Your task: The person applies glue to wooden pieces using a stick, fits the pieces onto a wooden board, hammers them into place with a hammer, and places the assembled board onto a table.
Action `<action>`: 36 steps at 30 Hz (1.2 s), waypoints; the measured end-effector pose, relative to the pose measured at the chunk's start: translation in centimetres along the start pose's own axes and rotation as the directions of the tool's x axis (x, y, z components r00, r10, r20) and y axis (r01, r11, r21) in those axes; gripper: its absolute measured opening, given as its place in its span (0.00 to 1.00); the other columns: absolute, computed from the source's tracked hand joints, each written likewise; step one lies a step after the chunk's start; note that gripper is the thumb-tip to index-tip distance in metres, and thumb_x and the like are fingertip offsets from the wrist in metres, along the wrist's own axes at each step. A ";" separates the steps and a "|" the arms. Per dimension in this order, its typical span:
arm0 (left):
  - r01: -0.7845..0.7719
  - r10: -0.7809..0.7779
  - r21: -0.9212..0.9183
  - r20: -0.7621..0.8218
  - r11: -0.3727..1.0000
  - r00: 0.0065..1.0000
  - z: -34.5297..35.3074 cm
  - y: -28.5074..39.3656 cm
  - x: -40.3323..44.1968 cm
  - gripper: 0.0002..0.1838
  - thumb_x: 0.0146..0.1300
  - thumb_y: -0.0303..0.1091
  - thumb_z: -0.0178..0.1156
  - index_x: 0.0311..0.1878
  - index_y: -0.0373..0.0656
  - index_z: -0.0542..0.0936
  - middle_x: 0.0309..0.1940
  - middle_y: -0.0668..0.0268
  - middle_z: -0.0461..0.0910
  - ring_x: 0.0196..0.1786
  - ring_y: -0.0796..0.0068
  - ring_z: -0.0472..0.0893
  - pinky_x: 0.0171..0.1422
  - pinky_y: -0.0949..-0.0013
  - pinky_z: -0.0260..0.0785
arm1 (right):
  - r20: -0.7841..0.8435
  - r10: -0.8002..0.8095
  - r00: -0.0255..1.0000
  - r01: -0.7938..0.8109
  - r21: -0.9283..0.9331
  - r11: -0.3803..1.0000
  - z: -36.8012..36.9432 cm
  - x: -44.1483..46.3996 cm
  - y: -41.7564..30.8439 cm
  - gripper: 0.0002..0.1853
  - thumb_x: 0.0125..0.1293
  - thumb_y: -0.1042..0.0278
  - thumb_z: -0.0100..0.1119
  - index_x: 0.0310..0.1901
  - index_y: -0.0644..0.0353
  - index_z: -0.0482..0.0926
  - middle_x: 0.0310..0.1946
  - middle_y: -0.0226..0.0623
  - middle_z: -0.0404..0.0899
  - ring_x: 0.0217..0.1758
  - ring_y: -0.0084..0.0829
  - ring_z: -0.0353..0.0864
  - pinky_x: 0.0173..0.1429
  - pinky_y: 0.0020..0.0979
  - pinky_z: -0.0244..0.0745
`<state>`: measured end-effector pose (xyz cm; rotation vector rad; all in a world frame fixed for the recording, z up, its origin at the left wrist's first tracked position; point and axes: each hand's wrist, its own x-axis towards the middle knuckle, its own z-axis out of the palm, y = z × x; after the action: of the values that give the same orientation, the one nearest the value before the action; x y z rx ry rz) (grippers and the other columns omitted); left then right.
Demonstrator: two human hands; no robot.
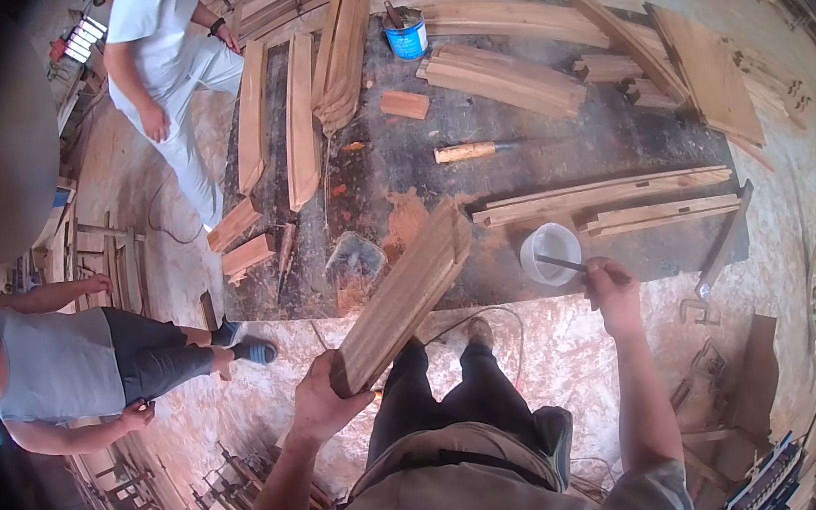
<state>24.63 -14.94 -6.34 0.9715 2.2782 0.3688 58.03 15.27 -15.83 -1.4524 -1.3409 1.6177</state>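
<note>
My left hand (320,402) is closed around the near end of a wooden board (410,290), which slants up and away with its far end over the table edge. In my right hand (614,294) is a thin dark stick (562,264); its tip reaches into a white plastic tub (549,244). The tub stands near the front edge of the dark worktable (519,172). What the tub contains is hard to make out. Two slotted wooden pieces (612,193) lie just behind the tub.
A wooden-handled chisel (467,152), a small wood block (405,105) and a blue can (406,36) are on the table. Longer boards (302,116) lie at its left and back. Two people stand on the left, one in white (168,71), one in grey (63,360). Clamps (698,308) are at the right.
</note>
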 end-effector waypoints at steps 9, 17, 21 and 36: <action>-0.121 0.123 0.097 -0.019 0.988 0.992 0.6 0.1 1.0 0.45 0.40 0.46 0.77 0.61 0.35 0.69 0.52 0.49 0.78 0.55 0.52 0.80 0.61 0.58 0.73 | -0.086 0.114 0.990 -0.074 0.375 0.924 -2.1 -1.3 -0.7 0.12 0.70 0.61 0.59 0.44 0.63 0.76 0.25 0.33 0.77 0.19 0.23 0.71 0.20 0.23 0.63; -0.230 0.235 0.106 -0.034 0.967 0.971 0.8 1.5 1.8 0.43 0.40 0.46 0.77 0.59 0.38 0.70 0.51 0.51 0.79 0.55 0.52 0.80 0.60 0.55 0.72 | -0.093 -0.037 0.995 0.074 0.437 0.896 -3.3 -4.1 -9.3 0.12 0.69 0.60 0.60 0.41 0.61 0.76 0.23 0.34 0.77 0.19 0.25 0.73 0.20 0.25 0.66; -0.236 0.240 0.099 -0.031 0.967 0.970 0.9 2.5 1.9 0.43 0.40 0.46 0.76 0.60 0.38 0.70 0.50 0.51 0.79 0.54 0.52 0.80 0.59 0.55 0.73 | -0.043 -0.123 0.991 0.130 0.417 0.900 -3.1 -5.1 -12.1 0.12 0.69 0.61 0.61 0.41 0.63 0.77 0.24 0.36 0.78 0.21 0.25 0.74 0.21 0.25 0.67; -0.334 0.341 0.154 -0.024 0.930 0.940 1.4 3.3 1.4 0.42 0.39 0.45 0.76 0.59 0.37 0.71 0.49 0.50 0.78 0.52 0.51 0.80 0.57 0.54 0.73 | 0.049 -0.145 0.988 0.133 0.189 0.973 -2.1 -3.5 -13.5 0.13 0.69 0.60 0.60 0.41 0.64 0.77 0.25 0.34 0.77 0.23 0.24 0.73 0.25 0.24 0.66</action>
<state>26.63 -11.69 -6.49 1.4543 2.2046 0.3755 58.24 17.19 -1.85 -1.1816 -1.2593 1.6597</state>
